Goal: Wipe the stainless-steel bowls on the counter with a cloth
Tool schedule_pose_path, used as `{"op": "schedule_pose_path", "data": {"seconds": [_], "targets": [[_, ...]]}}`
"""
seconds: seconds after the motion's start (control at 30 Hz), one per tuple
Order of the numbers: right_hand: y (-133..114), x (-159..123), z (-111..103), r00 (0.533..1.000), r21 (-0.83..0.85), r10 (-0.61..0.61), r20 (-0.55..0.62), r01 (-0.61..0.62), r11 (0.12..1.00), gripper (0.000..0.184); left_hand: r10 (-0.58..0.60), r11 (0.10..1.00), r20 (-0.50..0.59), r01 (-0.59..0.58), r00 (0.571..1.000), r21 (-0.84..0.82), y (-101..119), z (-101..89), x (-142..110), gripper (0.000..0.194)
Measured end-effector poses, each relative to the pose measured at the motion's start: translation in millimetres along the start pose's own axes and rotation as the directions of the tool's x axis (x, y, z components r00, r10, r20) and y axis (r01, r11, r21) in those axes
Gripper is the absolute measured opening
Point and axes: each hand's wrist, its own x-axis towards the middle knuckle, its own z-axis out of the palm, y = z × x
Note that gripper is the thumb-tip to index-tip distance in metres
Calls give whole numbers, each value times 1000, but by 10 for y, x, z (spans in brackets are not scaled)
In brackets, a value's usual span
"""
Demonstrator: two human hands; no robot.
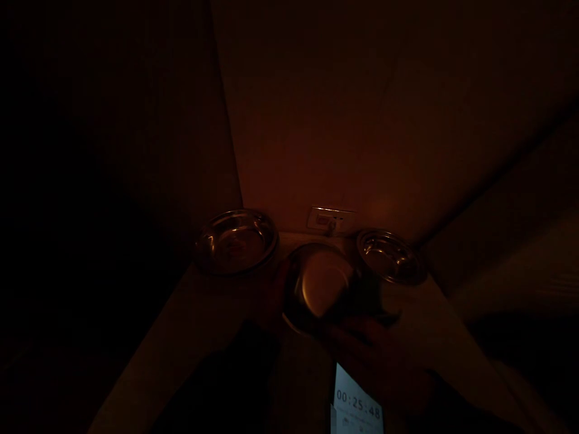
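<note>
A tilted metal bowl (324,282) is apparently gripped at its side by the left hand (275,294), just beyond the right hand (377,355), whose grip cannot be told in the gloom. Light, stiff, slippery handling may be expected; the rim is best grasped from opposite sides.

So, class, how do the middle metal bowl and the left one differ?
The middle bowl shows its outer base, while the left bowl shows its inside. The middle bowl has the right hand at its near edge; the left bowl sits at the back of the table. Both look round and shiny.
</note>
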Motion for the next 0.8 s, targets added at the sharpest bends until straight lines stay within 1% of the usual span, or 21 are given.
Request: {"op": "schedule_pose_path", "data": {"seconds": [0.07, 0.13, 0.2, 0.27, 0.33, 0.4, 0.47, 0.53, 0.63, 0.7, 0.73, 0.77, 0.8], "targets": [[46, -106, -32, 999, -33, -37, 6, 37, 999, 30, 14, 1000, 18, -14, 1000, -14, 9, -14, -9, 38], [52, -116, -30, 999, -67, -39, 2, 39, 997, 29, 19, 999, 34, -18, 999, -28, 61, -4, -25, 39], [20, -46, 4, 1000, -73, 12, -16, -13, 997, 28, -30, 998, 39, 32, 999, -48, 131, 23, -39, 43], [-22, 36, 39, 998, -59, 67, -12, -68, 996, 27, -93, 994, 21, 94, 995, -48, 192, 51, -46, 47], [-40, 63, 45, 997, -55, 80, 9, -79, 995, 27, -123, 992, -12, 122, 992, -40, 228, 71, -47, 46], [-24, 16, 10, 997, -80, 65, 36, -62, 995, 28, -109, 993, -22, 108, 994, -42, 233, 85, -45, 45], [12, -66, -50, 997, -95, 61, 48, -56, 994, 28, -77, 995, -1, 76, 997, -63, 217, 95, -44, 46], [46, -126, -107, 995, -71, 98, 22, -96, 993, 27, -54, 995, 15, 55, 998, -81, 195, 102, -44, 47], [56, -115, -145, 977, -7, 203, -68, -204, 979, 28, -48, 996, 17, 49, 999, -70, 186, 97, -42, 45], [42, -62, -139, 958, 13, 263, -118, -263, 965, 28, -71, 996, 27, 72, 997, -47, 202, 88, -38, 41], [33, -33, -131, 951, 19, 283, -128, -283, 959, 28, -105, 994, -6, 104, 994, -37, 212, 84, -35, 40], [26, -7, -122, 947, 26, 294, -127, -293, 956, 28, -127, 992, 16, 127, 992, -16, 220, 81, -32, 39], [23, 12, -115, 949, 33, 295, -113, -293, 955, 29, -143, 990, 13, 143, 990, -12, 227, 80, -30, 39]]}}
